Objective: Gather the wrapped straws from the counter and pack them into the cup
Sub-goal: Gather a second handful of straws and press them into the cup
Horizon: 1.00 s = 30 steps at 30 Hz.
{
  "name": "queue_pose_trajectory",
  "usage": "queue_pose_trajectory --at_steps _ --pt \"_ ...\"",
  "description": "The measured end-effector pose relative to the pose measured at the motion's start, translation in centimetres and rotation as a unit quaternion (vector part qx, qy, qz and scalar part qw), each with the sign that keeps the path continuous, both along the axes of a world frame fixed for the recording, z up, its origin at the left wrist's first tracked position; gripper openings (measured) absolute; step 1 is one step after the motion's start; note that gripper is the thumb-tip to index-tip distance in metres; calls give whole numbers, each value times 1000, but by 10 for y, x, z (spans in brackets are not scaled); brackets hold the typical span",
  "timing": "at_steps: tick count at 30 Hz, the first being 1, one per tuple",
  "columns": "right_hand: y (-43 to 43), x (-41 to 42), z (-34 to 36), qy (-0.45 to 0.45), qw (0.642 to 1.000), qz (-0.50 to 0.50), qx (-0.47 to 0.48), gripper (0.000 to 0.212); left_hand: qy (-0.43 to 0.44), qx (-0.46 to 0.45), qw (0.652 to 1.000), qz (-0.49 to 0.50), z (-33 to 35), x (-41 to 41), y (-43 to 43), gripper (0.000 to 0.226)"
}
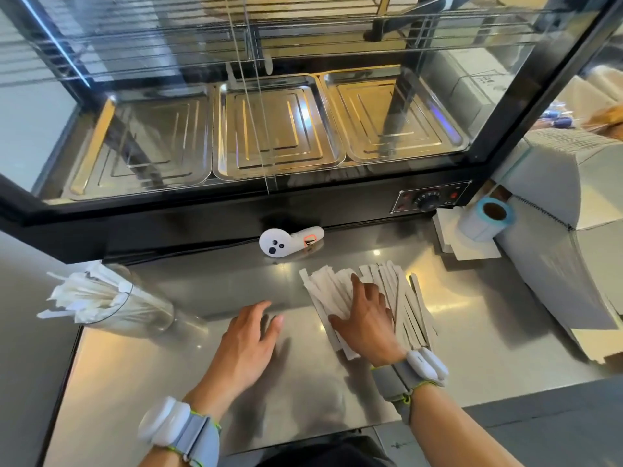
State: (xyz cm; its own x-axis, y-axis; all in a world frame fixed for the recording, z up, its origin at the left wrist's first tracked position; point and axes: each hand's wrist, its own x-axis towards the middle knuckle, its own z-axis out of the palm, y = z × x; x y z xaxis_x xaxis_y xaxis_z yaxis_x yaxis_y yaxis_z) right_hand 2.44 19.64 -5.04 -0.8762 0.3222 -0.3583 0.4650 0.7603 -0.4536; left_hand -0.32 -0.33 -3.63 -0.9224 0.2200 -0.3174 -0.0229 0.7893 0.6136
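Lying fanned in a loose pile on the steel counter (209, 382), the wrapped straws (401, 298) sit right of centre, well apart from the clear cup (135, 308), which lies tipped on its side at the left edge with a bundle of straws already inside. Judging from this, the job looks partly done, with a sizeable pile left to collect. The right hand (365, 318) presses flat on the pile, fingers spread, gripping nothing. The left hand (251, 338) rests open on bare metal just beside the pile.
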Motion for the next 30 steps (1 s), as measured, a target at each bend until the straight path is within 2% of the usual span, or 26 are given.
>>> queue_pose_trajectory --at_steps 2,4,9,16,21,24,28,30 --pt "-2 0 0 27 1000 -3 -15 85 -2 1 1000 3 -1 0 -2 47" --pt "-3 0 -1 35 999 -22 17 88 -5 3 1000 9 -1 0 -5 47" --pt "-7 4 -8 -18 997 -22 71 103 -6 6 1000 20 -3 3 -10 46" --pt "-14 1 -19 -16 991 25 130 110 -5 2 999 36 -7 6 -20 45" --pt "-5 -3 -16 -77 987 9 139 123 -5 -2 999 45 -10 8 -28 46" --pt "-7 -9 -7 -69 985 24 157 109 -12 0 999 51 -12 12 -31 46" --pt "-4 -14 -4 -39 993 4 114 65 -15 -2 998 58 -12 15 -34 44" --pt "2 -16 -5 -49 997 -6 67 50 -14 -3 998 66 -12 16 -36 43"
